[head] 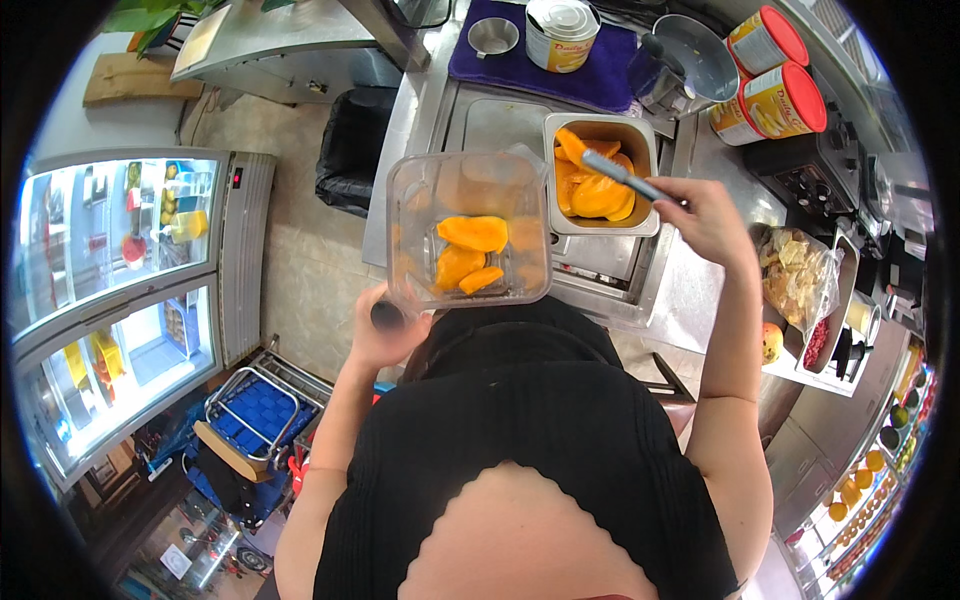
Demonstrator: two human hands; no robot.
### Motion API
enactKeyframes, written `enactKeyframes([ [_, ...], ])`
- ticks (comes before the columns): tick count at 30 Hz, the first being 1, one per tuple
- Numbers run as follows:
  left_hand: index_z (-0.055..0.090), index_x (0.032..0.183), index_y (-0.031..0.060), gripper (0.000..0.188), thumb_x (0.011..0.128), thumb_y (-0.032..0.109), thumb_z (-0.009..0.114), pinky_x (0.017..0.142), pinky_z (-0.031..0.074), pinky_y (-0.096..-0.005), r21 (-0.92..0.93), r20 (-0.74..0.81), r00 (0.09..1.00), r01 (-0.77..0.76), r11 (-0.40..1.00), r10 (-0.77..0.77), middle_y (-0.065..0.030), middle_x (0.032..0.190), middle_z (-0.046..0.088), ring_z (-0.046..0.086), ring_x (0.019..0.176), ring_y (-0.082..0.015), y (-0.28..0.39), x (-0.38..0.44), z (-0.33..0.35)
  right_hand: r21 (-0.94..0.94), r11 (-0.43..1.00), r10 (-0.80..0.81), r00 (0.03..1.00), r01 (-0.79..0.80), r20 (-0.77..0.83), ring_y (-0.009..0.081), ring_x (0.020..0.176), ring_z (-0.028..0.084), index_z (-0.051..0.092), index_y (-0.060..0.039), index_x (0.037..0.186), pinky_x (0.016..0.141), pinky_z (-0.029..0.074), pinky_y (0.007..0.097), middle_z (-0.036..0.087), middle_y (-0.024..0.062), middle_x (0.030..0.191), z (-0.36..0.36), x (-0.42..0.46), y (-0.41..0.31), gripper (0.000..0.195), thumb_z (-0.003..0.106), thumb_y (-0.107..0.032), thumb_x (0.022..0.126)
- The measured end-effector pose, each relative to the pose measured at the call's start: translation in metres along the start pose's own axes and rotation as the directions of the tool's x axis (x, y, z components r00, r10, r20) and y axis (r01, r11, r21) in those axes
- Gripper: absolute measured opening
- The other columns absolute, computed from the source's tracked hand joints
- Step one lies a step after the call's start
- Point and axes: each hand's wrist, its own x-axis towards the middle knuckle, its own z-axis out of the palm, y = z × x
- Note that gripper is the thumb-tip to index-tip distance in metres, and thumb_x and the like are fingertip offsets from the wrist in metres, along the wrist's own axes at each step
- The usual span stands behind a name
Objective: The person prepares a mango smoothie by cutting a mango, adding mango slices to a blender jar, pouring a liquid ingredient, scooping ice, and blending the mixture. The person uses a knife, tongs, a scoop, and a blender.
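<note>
My left hand (386, 326) grips the handle of a clear plastic container (401, 225), whose inside faces the camera. Orange mango pieces (472, 234) lie at its bottom. Right of it, a rectangular steel pan (651, 157) holds more orange mango slices (596, 196). My right hand (701, 217) is shut on grey tongs (619, 171) that reach over the pan. Their tips are at an upright mango slice (571, 144) near the pan's upper left corner; whether they pinch it I cannot tell.
Behind the pan, a purple towel (510, 75) bears a steel cup (493, 36) and an opened can (562, 37). A steel pot (701, 60) and red-lidded cans (787, 101) stand at the back right. At right lies a bag of yellowish pieces (799, 277). A lit glass-door fridge (120, 225) stands left.
</note>
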Motion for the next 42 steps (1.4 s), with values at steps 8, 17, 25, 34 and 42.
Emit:
enactKeyframes([
  [8,0.054,0.069,0.0042,0.013,0.063,0.006,0.065,0.052,0.037,-0.0230,0.037,0.052,0.999,-0.003,0.999,0.001,-0.0003,0.061,0.052,0.048,0.056,-0.0085,0.020,0.010,0.000,0.074,0.909,-0.410,0.912,0.410,-0.022,0.0248,0.061,0.058,0.062,-0.0024,0.103,0.057,0.045,0.0289,0.063,0.0136,0.075,-0.019,-0.030,-0.073,0.030,0.063,-0.003,0.073],
  [17,0.059,0.082,0.0026,0.030,0.055,0.011,0.068,0.068,0.045,-0.0285,0.024,0.204,0.979,-0.021,0.999,0.015,-0.0079,0.074,0.061,0.059,0.069,-0.0222,0.012,-0.002,-0.008,0.249,0.866,-0.468,0.879,0.434,0.094,0.0166,0.066,0.061,0.060,0.0005,0.106,0.057,0.045,0.0285,0.063,0.0112,0.076,-0.006,-0.018,-0.077,0.030,0.062,-0.003,0.077],
  [25,0.053,0.071,0.0063,0.024,0.053,0.010,0.067,0.064,0.043,-0.0288,0.087,0.142,0.990,-0.035,0.996,0.022,-0.0059,0.069,0.057,0.057,0.066,-0.0218,0.009,-0.006,-0.006,-0.356,0.917,-0.204,0.978,0.179,-0.035,0.0238,0.076,0.062,0.062,-0.0118,0.111,0.065,0.046,0.0335,0.065,0.0100,0.086,-0.028,0.026,0.013,0.035,0.063,-0.014,0.076],
  [34,0.054,0.069,0.0057,0.014,0.059,0.007,0.064,0.054,0.042,-0.0262,0.026,0.038,0.999,0.018,0.999,-0.019,-0.0033,0.062,0.053,0.051,0.055,-0.0150,0.015,-0.006,-0.001,-0.763,0.612,-0.187,0.976,0.207,0.114,0.0241,0.074,0.062,0.065,-0.0142,0.098,0.062,0.050,0.0349,0.060,0.0082,0.079,0.031,0.060,0.012,0.026,0.055,-0.011,0.074],
  [42,0.055,0.067,0.0039,0.008,0.063,0.001,0.061,0.052,0.042,-0.0243,0.041,0.009,0.999,-0.037,0.998,0.036,-0.0031,0.057,0.053,0.049,0.052,-0.0098,0.023,-0.002,0.000,-0.828,0.547,-0.213,0.977,0.127,0.010,0.0235,0.072,0.062,0.059,-0.0070,0.097,0.058,0.050,0.0327,0.057,0.0104,0.080,0.063,0.053,0.019,0.023,0.052,-0.008,0.075],
])
